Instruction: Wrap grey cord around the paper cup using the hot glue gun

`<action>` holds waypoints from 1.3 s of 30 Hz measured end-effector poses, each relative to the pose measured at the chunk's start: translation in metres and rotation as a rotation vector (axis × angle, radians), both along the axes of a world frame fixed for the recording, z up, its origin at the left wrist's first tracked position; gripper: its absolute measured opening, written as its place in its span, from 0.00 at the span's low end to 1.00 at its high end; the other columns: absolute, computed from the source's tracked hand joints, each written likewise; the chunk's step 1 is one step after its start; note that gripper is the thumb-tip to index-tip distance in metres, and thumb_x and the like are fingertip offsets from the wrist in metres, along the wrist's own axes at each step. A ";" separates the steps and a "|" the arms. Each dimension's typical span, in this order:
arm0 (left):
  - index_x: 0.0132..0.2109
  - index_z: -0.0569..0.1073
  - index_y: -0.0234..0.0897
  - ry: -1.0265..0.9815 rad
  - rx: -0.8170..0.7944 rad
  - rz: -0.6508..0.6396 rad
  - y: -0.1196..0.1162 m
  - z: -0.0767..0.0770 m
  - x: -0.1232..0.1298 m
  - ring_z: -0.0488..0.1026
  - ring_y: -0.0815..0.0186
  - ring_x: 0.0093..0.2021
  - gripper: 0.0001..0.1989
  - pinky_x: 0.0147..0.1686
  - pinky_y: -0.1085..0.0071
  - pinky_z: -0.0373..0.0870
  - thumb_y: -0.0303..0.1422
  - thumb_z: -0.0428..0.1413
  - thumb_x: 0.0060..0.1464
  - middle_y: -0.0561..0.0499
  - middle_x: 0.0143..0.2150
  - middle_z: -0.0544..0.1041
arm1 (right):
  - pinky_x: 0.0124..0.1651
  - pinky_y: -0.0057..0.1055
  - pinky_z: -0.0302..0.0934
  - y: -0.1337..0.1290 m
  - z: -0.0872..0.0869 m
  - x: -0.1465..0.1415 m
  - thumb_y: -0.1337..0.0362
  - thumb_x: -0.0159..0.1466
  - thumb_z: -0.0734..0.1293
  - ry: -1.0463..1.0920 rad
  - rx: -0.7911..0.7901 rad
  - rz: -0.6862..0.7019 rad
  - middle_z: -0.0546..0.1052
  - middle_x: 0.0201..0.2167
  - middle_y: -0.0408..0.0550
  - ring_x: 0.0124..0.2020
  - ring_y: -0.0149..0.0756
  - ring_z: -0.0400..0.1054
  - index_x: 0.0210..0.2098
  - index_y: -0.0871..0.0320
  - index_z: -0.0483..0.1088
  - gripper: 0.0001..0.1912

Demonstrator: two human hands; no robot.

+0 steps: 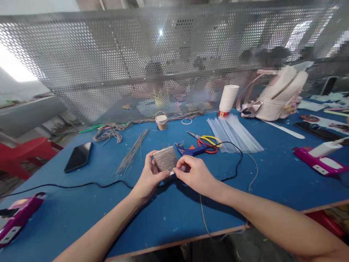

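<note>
A small piece wrapped in grey-brown cord (165, 159), with a white edge showing at the bottom, is held up over the blue table. My left hand (149, 174) grips it from the left, thumb along its lower edge. At its lower right corner my right hand (192, 173) pinches with thumb and forefinger; what lies between those fingertips is too small to make out. A grey cord (202, 214) hangs below my right hand and loops over the table's front edge. Just behind the hands lie a blue glue gun (192, 150) and red-handled and yellow-handled cutting tools (209, 142).
Thin wires (132, 154) and a phone (78, 157) lie left on the table (152, 233). Behind are a small bucket (161, 122), paper cups (228, 100), clear strips (236, 134) and a pale backpack (282, 94). Purple power strips (319, 162) sit at both sides. People are beyond the perforated screen (109, 65).
</note>
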State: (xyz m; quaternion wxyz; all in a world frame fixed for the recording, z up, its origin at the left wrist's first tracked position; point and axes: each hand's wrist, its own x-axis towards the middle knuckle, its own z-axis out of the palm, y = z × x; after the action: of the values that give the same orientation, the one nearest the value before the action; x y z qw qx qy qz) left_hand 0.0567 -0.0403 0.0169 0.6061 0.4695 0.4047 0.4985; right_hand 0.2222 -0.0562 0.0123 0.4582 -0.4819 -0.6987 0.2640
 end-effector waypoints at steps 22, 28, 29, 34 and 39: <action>0.47 0.64 0.46 -0.109 0.118 0.118 0.020 -0.003 -0.015 0.73 0.63 0.46 0.33 0.49 0.64 0.70 0.27 0.69 0.34 0.54 0.46 0.74 | 0.23 0.30 0.52 -0.066 0.012 -0.005 0.67 0.61 0.68 -0.634 0.969 0.784 0.73 0.26 0.40 0.22 0.30 0.59 0.30 0.56 0.72 0.03; 0.49 0.65 0.46 -0.119 0.132 0.097 0.019 -0.001 -0.015 0.73 0.61 0.47 0.33 0.49 0.63 0.70 0.27 0.69 0.34 0.53 0.46 0.74 | 0.37 0.36 0.60 0.004 0.021 0.047 0.71 0.65 0.59 -0.730 0.586 0.227 0.77 0.32 0.52 0.34 0.39 0.69 0.37 0.58 0.73 0.11; 0.49 0.65 0.46 -0.123 0.129 0.089 0.019 0.000 -0.015 0.73 0.61 0.47 0.34 0.49 0.63 0.70 0.27 0.69 0.34 0.53 0.46 0.75 | 0.41 0.38 0.60 0.020 0.017 0.055 0.74 0.62 0.59 -0.807 0.467 0.120 0.78 0.36 0.56 0.38 0.42 0.70 0.39 0.61 0.73 0.13; 0.48 0.64 0.46 -0.121 0.140 0.080 0.020 0.000 -0.015 0.74 0.62 0.45 0.35 0.47 0.64 0.70 0.26 0.70 0.32 0.53 0.44 0.75 | 0.46 0.39 0.61 0.069 -0.008 0.076 0.80 0.53 0.62 -1.024 0.205 0.067 0.79 0.37 0.58 0.41 0.45 0.72 0.41 0.64 0.73 0.18; 0.49 0.64 0.46 -0.099 0.151 0.071 0.022 -0.004 -0.017 0.74 0.62 0.46 0.36 0.48 0.65 0.70 0.28 0.70 0.31 0.54 0.44 0.75 | 0.46 0.41 0.62 0.066 -0.011 0.076 0.78 0.54 0.61 -0.935 0.206 -0.038 0.78 0.41 0.61 0.44 0.49 0.72 0.49 0.65 0.71 0.23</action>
State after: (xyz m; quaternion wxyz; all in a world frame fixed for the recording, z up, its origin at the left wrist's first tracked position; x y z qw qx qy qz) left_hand 0.0397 -0.0180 0.0126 0.5700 0.4739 0.3518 0.5716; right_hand 0.2984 0.0099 0.0013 0.1449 -0.5138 -0.8435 -0.0599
